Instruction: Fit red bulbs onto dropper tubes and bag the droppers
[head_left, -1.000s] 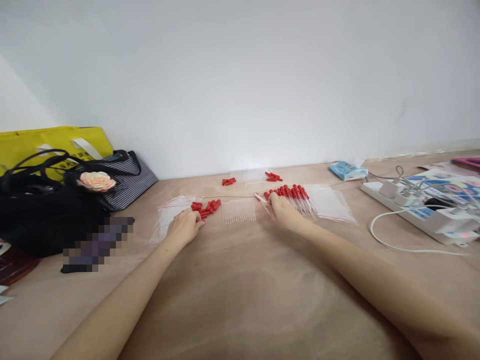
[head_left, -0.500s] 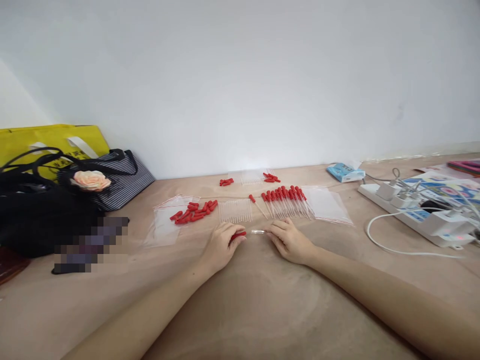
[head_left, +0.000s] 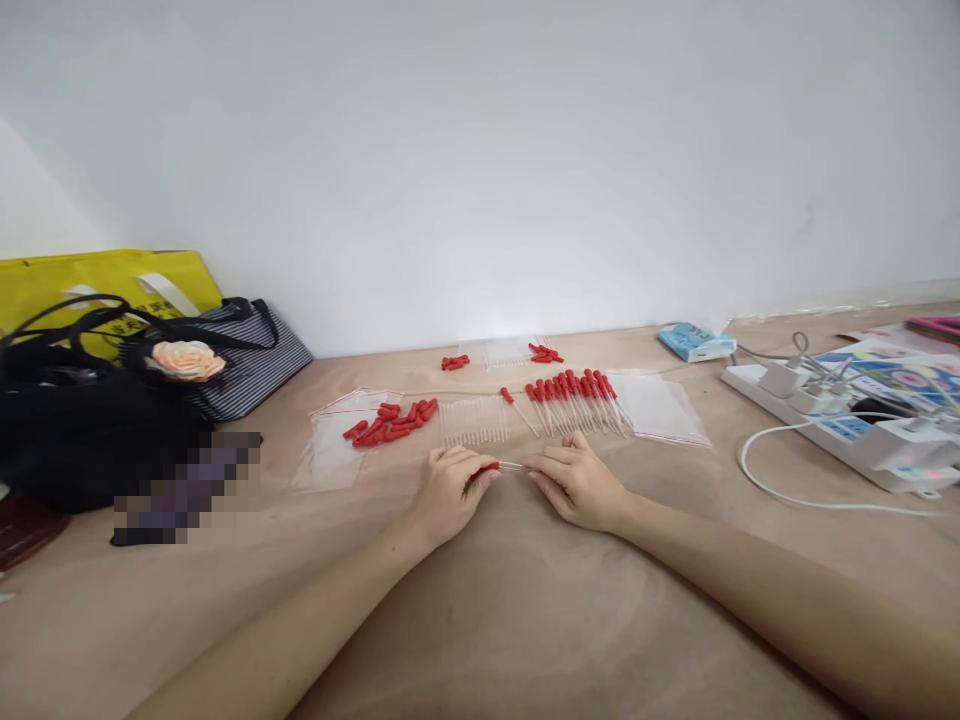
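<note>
My left hand (head_left: 454, 490) pinches a red rubber dropper bulb (head_left: 487, 468) between thumb and fingers. A clear glass dropper tube (head_left: 511, 465) is gripped in my right hand (head_left: 574, 483). Its end meets the mouth of the bulb; how far in it sits, I cannot tell. Just beyond my hands lies a row of bare glass tubes (head_left: 472, 422). To its right are a single capped dropper (head_left: 519, 410) and a row of several red-capped droppers (head_left: 574, 400). Loose red bulbs (head_left: 390, 424) lie to the left on a clear zip bag (head_left: 319, 450).
Smaller groups of red bulbs (head_left: 454, 362) and tubes (head_left: 507, 354) lie near the wall. Another zip bag (head_left: 667, 408) is right of the capped droppers. A white power strip (head_left: 832, 430) with cables and a blue packet (head_left: 694, 341) stand right; bags (head_left: 247, 360) stand left.
The gap between the bulb and the glass tube has closed; the tube's end now meets the bulb. Both hands keep their grip. The view has shifted slightly.
</note>
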